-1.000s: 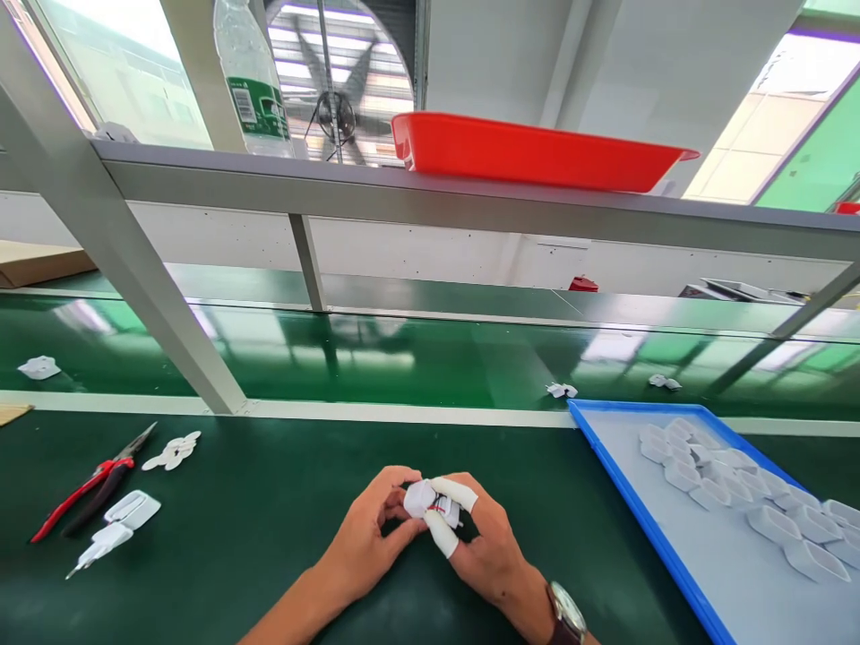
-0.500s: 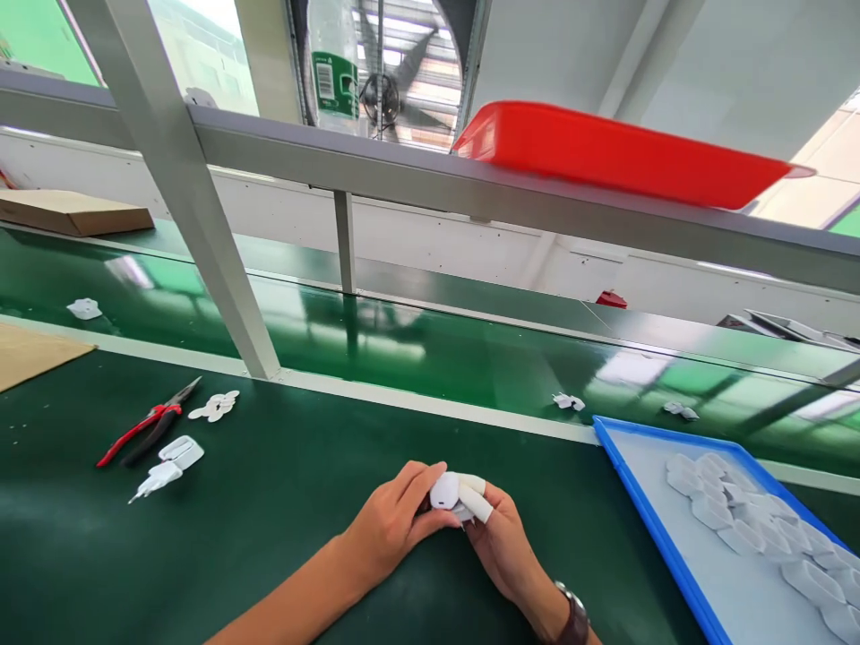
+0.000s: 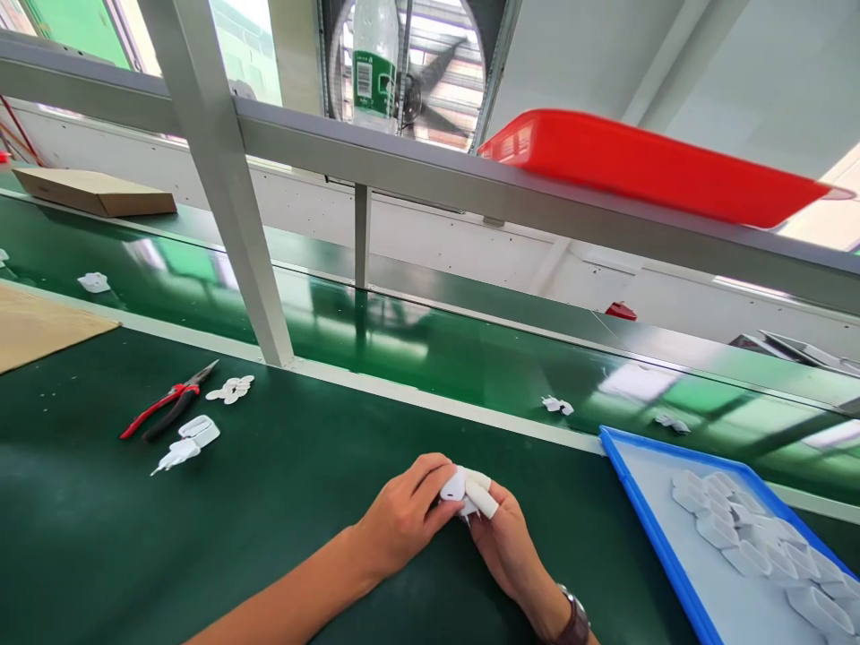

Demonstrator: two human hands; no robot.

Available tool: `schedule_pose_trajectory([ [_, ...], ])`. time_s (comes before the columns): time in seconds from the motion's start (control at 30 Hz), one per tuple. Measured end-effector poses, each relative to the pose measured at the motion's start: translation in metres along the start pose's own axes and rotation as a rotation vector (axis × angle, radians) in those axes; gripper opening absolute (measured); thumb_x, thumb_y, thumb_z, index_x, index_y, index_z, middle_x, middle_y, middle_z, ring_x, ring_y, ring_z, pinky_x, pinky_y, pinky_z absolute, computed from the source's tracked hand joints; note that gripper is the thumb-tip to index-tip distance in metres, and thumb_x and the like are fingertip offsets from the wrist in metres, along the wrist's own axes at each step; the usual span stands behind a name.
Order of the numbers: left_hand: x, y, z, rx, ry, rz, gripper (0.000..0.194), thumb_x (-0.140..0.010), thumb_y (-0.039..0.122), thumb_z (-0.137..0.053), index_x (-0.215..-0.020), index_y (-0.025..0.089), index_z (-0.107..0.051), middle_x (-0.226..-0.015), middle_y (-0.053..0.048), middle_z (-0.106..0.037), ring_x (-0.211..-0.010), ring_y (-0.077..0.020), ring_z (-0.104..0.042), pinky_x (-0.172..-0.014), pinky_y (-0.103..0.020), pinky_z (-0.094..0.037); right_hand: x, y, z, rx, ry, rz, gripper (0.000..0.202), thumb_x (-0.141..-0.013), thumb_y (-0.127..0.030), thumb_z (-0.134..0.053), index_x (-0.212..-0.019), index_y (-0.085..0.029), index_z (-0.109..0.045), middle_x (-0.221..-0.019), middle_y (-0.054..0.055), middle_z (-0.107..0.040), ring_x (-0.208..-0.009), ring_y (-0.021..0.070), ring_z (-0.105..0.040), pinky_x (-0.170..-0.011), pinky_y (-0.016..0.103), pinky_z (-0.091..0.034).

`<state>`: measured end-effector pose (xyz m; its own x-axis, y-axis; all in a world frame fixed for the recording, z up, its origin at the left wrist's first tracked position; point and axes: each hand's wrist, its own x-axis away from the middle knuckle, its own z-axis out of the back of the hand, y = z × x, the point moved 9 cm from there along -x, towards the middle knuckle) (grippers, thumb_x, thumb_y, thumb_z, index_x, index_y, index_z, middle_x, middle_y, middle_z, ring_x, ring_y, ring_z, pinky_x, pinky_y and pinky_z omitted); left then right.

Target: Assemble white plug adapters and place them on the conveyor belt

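Observation:
My left hand (image 3: 409, 511) pinches a small rounded white plastic housing (image 3: 452, 485) with a dark slot in its face. From the other side my right hand (image 3: 501, 533), with white covers on two fingers, grips the same housing. Thin prongs show under it, between the hands; the rest is hidden by fingers. To the left on the green table lie red-and-black long-nose pliers (image 3: 171, 401), a white plug piece with pins (image 3: 176, 455), a white oval frame piece (image 3: 200, 430) and a cluster of flat white pieces (image 3: 230, 389).
On the right, a blue-rimmed tray (image 3: 645, 511) holds several white housings (image 3: 759, 537). White parts (image 3: 557, 405) lie on the green belt (image 3: 430, 345) behind a pale edge strip. A metal post (image 3: 232, 197) and crossbar stand ahead, carrying a red tray (image 3: 645, 166) and a bottle (image 3: 374, 72).
The camera view has shifted, moving most table items rightward in the picture. White parts on the belt have slid slightly left relative to the table. Both hands keep hold of the housing.

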<state>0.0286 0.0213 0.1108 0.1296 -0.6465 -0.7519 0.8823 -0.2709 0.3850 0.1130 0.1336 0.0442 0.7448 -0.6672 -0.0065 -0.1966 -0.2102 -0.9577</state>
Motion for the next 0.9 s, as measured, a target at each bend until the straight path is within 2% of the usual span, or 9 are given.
schedule_pose_trajectory([
  [0.07,0.0,-0.002,0.001,0.028,0.011,0.023,0.029,-0.1,0.019,-0.059,-0.129,0.015,-0.057,-0.116,-0.014,-0.068,-0.105,-0.0233,-0.071,-0.092,-0.033,-0.063,0.001,0.003,-0.001,-0.036,0.009,-0.058,0.032,-0.077,-0.043,-0.087,-0.097,-0.019,-0.08,-0.088,0.007,-0.076,-0.078,0.0219,-0.066,-0.076,0.037,-0.056],
  [0.17,0.0,-0.003,0.001,0.056,-0.005,0.037,0.028,-0.102,0.018,-0.056,-0.129,0.018,-0.057,-0.113,-0.011,-0.07,-0.101,-0.0214,-0.071,-0.09,-0.033,-0.064,0.002,0.005,0.003,-0.055,0.047,-0.096,0.028,-0.071,-0.041,-0.091,-0.085,-0.02,-0.08,-0.08,0.003,-0.073,-0.073,0.0184,-0.061,-0.073,0.033,-0.054],
  [0.33,-0.003,0.003,0.0,0.041,-0.044,-0.007,0.03,-0.102,0.015,-0.056,-0.132,0.016,-0.056,-0.111,-0.012,-0.069,-0.099,-0.0212,-0.071,-0.088,-0.033,-0.064,0.004,0.013,0.004,-0.077,0.039,-0.16,0.026,-0.072,-0.043,-0.088,-0.078,-0.019,-0.079,-0.075,0.002,-0.07,-0.069,0.0169,-0.057,-0.068,0.031,-0.051],
  [0.47,-0.005,0.008,0.006,0.023,0.009,-0.04,0.03,-0.099,0.012,-0.06,-0.129,0.014,-0.057,-0.108,-0.013,-0.069,-0.098,-0.0216,-0.07,-0.087,-0.033,-0.065,0.003,0.011,0.002,-0.125,0.004,-0.154,0.026,-0.073,-0.044,-0.088,-0.079,-0.02,-0.079,-0.078,0.003,-0.071,-0.072,0.0176,-0.058,-0.072,0.033,-0.053],
  [0.57,-0.004,0.004,0.008,0.066,0.032,-0.02,0.029,-0.098,0.012,-0.062,-0.127,0.016,-0.058,-0.109,-0.013,-0.069,-0.099,-0.0215,-0.071,-0.088,-0.034,-0.064,0.003,0.006,-0.002,-0.084,-0.029,-0.137,0.029,-0.075,-0.047,-0.087,-0.082,-0.02,-0.08,-0.083,0.005,-0.073,-0.075,0.0194,-0.062,-0.074,0.036,-0.055],
  [0.67,-0.001,-0.013,0.005,0.23,0.018,0.125,0.024,-0.093,0.014,-0.066,-0.117,0.02,-0.061,-0.105,-0.009,-0.072,-0.095,-0.0213,-0.072,-0.085,-0.035,-0.064,0.005,-0.013,-0.006,0.187,-0.032,0.055,0.022,-0.085,-0.042,-0.08,-0.093,-0.022,-0.081,-0.094,0.006,-0.075,-0.085,0.0232,-0.068,-0.078,0.037,-0.058],
  [0.77,0.004,-0.034,-0.007,0.454,-0.053,0.363,0.026,-0.088,0.012,-0.066,-0.112,0.022,-0.062,-0.102,-0.005,-0.074,-0.092,-0.02,-0.074,-0.083,-0.035,-0.063,0.016,-0.043,-0.013,0.564,0.023,0.41,0.025,-0.091,-0.025,-0.071,-0.117,-0.027,-0.075,-0.108,0.006,-0.075,-0.096,0.0224,-0.071,-0.082,0.033,-0.059],
  [0.83,0.008,-0.042,-0.021,0.757,-0.137,0.548,0.031,-0.087,0.015,-0.069,-0.116,0.022,-0.063,-0.109,-0.006,-0.075,-0.098,-0.0207,-0.075,-0.089,-0.037,-0.063,0.024,-0.057,-0.017,0.721,0.051,0.602,0.037,-0.092,-0.017,-0.067,-0.127,-0.029,-0.068,-0.11,0.005,-0.073,-0.095,0.0202,-0.071,-0.08,0.03,-0.06],
  [0.9,0.012,-0.044,-0.034,1.104,-0.193,0.735,0.037,-0.084,0.021,-0.077,-0.119,0.019,-0.064,-0.115,-0.009,-0.077,-0.107,-0.0228,-0.074,-0.097,-0.039,-0.06,0.029,-0.065,-0.019,0.797,0.043,0.728,0.043,-0.092,-0.014,-0.067,-0.132,-0.029,-0.062,-0.113,0.007,-0.072,-0.098,0.0204,-0.07,-0.082,0.031,-0.061],
])
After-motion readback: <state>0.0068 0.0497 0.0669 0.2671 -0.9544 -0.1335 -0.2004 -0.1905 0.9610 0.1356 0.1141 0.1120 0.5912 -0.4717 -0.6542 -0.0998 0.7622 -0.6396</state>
